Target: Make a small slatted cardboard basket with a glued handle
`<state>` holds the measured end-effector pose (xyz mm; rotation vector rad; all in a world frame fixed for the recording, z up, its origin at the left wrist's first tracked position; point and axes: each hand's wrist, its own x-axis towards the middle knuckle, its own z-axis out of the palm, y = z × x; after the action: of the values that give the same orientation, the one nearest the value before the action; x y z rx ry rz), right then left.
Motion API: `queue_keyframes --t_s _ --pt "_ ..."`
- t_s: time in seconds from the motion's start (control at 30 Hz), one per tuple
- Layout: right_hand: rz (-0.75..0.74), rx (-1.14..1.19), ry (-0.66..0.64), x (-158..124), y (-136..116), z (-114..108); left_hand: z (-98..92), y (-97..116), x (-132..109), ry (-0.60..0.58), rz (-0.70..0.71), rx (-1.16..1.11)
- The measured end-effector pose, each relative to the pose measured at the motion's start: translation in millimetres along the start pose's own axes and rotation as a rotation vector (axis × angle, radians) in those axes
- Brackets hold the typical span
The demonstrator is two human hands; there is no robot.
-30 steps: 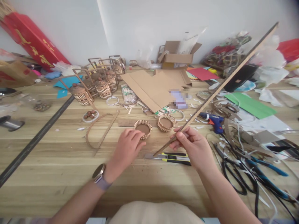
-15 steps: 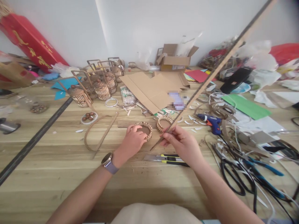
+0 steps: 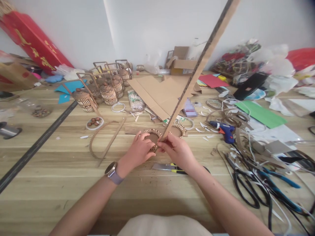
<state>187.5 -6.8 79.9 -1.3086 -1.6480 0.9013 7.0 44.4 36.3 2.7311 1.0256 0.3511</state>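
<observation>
My left hand [image 3: 140, 148] is around the near left side of a small round tray [image 3: 153, 135] with a slatted rim and a brown base. Its fingers lie over the rim, partly hiding it, and the thumb is at the front. Between thumb and fingers my right hand [image 3: 176, 149] pinches a long, narrow cardboard strip [image 3: 190, 83]. The strip slants up to the right, its lower end at the tray's right rim. A second slatted ring [image 3: 180, 129] sits behind my right hand. Below the hands lies a utility knife [image 3: 167, 167], its handle partly covered by my right wrist.
Slatted baskets with handles [image 3: 108, 93] stand at the back left. A curved strip [image 3: 91, 144] and a straight strip [image 3: 112, 141] lie left of my hands. To the right are a glue gun [image 3: 225, 129], black-handled scissors [image 3: 243, 190] and blue-handled pliers [image 3: 280, 177]. Flat cardboard [image 3: 155, 95] lies ahead.
My right hand has moved left with the strip, bringing its lower end to the tray's rim; the strip now stands steeper. My left hand's fingers have shifted, with the thumb now showing at the front.
</observation>
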Motion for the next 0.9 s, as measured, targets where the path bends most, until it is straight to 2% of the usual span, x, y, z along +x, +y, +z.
queue_keyframes --t_s 0.37,0.57,0.9 --pt "-0.062 -0.101 -0.008 7.3 3.6 3.1 3.8 2.3 3.0 0.019 -0.037 -0.058" --pt "-0.057 -0.136 -0.003 10.2 5.8 2.9 8.1 2.6 5.3 0.071 -0.028 -0.069" --pt "-0.02 -0.06 -0.034 10.7 4.8 2.2 9.6 4.5 4.8 0.083 -0.041 -0.053"
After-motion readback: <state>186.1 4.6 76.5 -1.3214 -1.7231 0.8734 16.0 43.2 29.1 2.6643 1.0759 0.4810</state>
